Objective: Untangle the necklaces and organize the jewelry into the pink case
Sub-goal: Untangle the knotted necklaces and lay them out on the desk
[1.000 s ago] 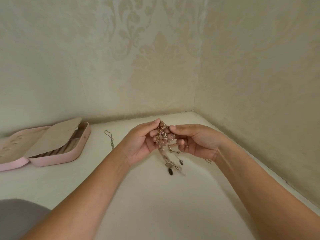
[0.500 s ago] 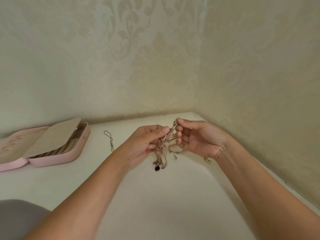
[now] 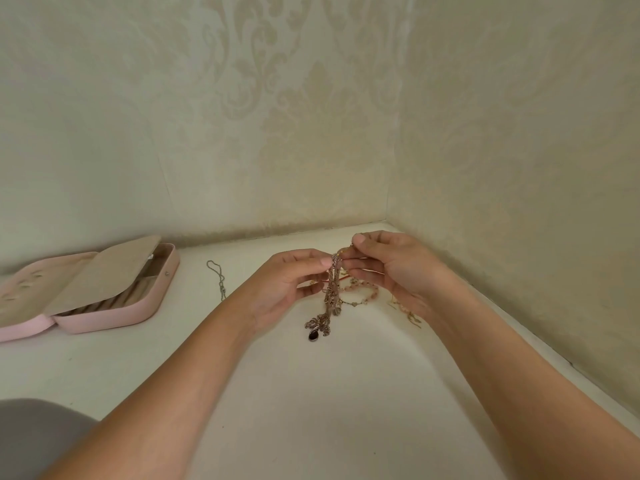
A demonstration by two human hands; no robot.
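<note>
Together, two hands [image 3: 287, 285] [image 3: 401, 268] pinch one tangle [image 3: 329, 296].

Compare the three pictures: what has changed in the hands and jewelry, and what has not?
The right hand rose slightly, pinching a beaded strand away from the left hand, which pinches the tangled necklaces; they now hang longer. The dark pendant swung left. The open pink case and the silver chain on the table stayed put.

The head-worn camera is looking forward and down across the white table [image 3: 311, 410], facing the wall corner [image 3: 388, 202] well right of the pink case [image 3: 104, 320]. It is sitting close, with the forearms [image 3: 156, 393] filling the lower frame right of the case.
</note>
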